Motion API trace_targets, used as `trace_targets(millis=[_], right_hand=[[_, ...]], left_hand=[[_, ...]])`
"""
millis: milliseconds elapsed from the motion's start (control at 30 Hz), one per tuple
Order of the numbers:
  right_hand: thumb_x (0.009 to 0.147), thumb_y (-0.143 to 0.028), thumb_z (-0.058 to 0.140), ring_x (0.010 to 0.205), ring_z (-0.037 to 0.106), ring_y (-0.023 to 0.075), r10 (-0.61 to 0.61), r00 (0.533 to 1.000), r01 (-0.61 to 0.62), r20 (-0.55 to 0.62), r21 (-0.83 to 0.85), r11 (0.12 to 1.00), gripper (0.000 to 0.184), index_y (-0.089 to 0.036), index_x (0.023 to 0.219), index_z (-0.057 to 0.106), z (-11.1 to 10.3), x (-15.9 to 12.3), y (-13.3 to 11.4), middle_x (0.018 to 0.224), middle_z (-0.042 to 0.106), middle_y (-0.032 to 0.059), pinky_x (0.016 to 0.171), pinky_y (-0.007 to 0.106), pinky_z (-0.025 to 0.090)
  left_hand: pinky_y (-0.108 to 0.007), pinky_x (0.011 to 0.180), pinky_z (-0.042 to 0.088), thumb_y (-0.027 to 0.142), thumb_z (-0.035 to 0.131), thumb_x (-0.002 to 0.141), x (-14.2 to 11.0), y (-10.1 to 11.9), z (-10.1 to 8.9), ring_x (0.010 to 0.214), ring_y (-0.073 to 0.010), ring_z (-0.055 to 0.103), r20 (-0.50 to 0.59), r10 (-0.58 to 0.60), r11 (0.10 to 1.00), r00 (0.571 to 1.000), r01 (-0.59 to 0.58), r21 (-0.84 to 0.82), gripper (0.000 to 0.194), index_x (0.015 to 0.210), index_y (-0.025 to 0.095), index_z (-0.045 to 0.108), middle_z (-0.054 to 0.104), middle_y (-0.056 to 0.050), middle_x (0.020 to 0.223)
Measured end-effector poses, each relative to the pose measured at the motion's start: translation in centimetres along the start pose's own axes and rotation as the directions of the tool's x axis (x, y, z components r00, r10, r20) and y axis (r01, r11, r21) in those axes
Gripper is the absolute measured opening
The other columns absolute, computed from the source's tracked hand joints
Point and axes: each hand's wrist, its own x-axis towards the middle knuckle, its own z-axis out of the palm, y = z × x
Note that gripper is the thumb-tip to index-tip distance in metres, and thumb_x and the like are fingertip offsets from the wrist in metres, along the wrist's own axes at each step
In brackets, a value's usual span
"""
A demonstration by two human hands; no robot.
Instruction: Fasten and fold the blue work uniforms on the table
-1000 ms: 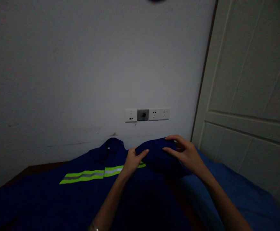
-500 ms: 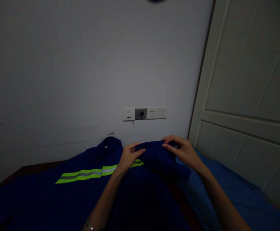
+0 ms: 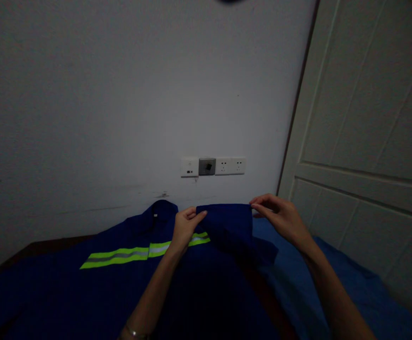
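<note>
A dark blue work jacket (image 3: 121, 293) lies spread out, its collar toward the wall and a yellow-green and silver reflective band across it. Between my hands a flap of the same blue cloth, which looks like a sleeve end (image 3: 227, 219), is held up with its edge stretched straight. My left hand (image 3: 186, 226) pinches the left corner between thumb and fingers. At the right corner, my right hand (image 3: 278, 215) pinches the edge with its fingertips. The lower part of the jacket is lost in deep shadow.
A lighter blue cloth (image 3: 347, 278) lies to the right, beside a pale panelled door (image 3: 361, 141). Ahead is a scuffed white wall (image 3: 121, 94) with a row of sockets (image 3: 230, 166). A brown surface edge (image 3: 50, 245) shows at the left.
My right hand has moved right and slightly up, and my left hand slightly left. The held edge, slacker before, is now pulled straight and wider.
</note>
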Motion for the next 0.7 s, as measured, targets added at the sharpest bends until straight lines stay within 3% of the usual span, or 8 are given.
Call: trace_targets(millis=[167, 267, 367, 567, 700], right_hand=[[0.072, -0.043, 0.064, 0.087, 0.062, 0.0199, 0.002, 0.999, -0.002, 0.040, -0.011, 1.000, 0.029, -0.022, 0.091, 0.065, -0.3, -0.2, -0.2, 0.097, 0.064, 0.0062, 0.070, 0.034, 0.056], [0.073, -0.041, 0.063, 0.099, 0.058, 0.0216, -0.024, 0.993, 0.033, 0.111, -0.081, 0.996, 0.023, -0.024, 0.088, 0.068, 0.1, -0.1, 0.1, 0.113, 0.059, 0.0071, 0.073, 0.033, 0.054], [0.071, -0.041, 0.065, 0.096, 0.059, 0.0205, 0.017, 0.982, 0.002, 0.186, -0.105, 0.994, 0.024, -0.023, 0.086, 0.069, 0.5, 0.0, 0.5, 0.118, 0.056, 0.0081, 0.074, 0.033, 0.052], [0.066, -0.045, 0.068, 0.085, 0.059, 0.0183, 0.082, 0.964, -0.058, 0.252, -0.099, 0.993, 0.027, -0.019, 0.074, 0.067, 1.2, 0.2, 1.4, 0.111, 0.060, 0.0090, 0.072, 0.031, 0.049], [0.069, -0.045, 0.065, 0.070, 0.057, 0.0149, 0.002, 0.978, 0.010, 0.206, -0.058, 0.998, 0.026, -0.019, 0.066, 0.062, 1.2, 0.3, 1.3, 0.079, 0.063, 0.0032, 0.062, 0.027, 0.046]], left_hand=[[-0.020, 0.054, 0.042, 0.030, 0.075, 0.059, 0.4, -0.6, -0.5, 0.054, -0.0102, 0.056, -0.018, 0.033, 0.999, 0.999, -0.032, 0.011, 0.026, 0.055, 0.013, 0.056, 0.061, 0.001, 0.056], [-0.020, 0.053, 0.042, 0.030, 0.076, 0.058, 0.3, -0.6, -0.3, 0.053, -0.0105, 0.055, -0.029, 0.039, 0.999, 0.999, -0.038, 0.026, 0.025, 0.056, 0.013, 0.057, 0.060, 0.001, 0.055], [-0.021, 0.057, 0.044, 0.031, 0.075, 0.059, 0.3, -0.5, -0.2, 0.058, -0.0120, 0.058, -0.017, 0.044, 0.998, 0.999, -0.043, 0.036, 0.023, 0.060, 0.012, 0.061, 0.064, -0.001, 0.060], [-0.021, 0.060, 0.046, 0.030, 0.073, 0.063, 0.3, -0.3, -0.4, 0.061, -0.0123, 0.060, -0.011, 0.052, 0.999, 0.999, -0.052, 0.012, 0.020, 0.066, 0.012, 0.065, 0.067, -0.003, 0.066], [-0.021, 0.061, 0.047, 0.029, 0.073, 0.063, 0.3, -0.3, -0.3, 0.061, -0.0123, 0.060, -0.012, 0.053, 0.999, 0.999, -0.053, -0.001, 0.020, 0.065, 0.011, 0.065, 0.067, -0.003, 0.066]])
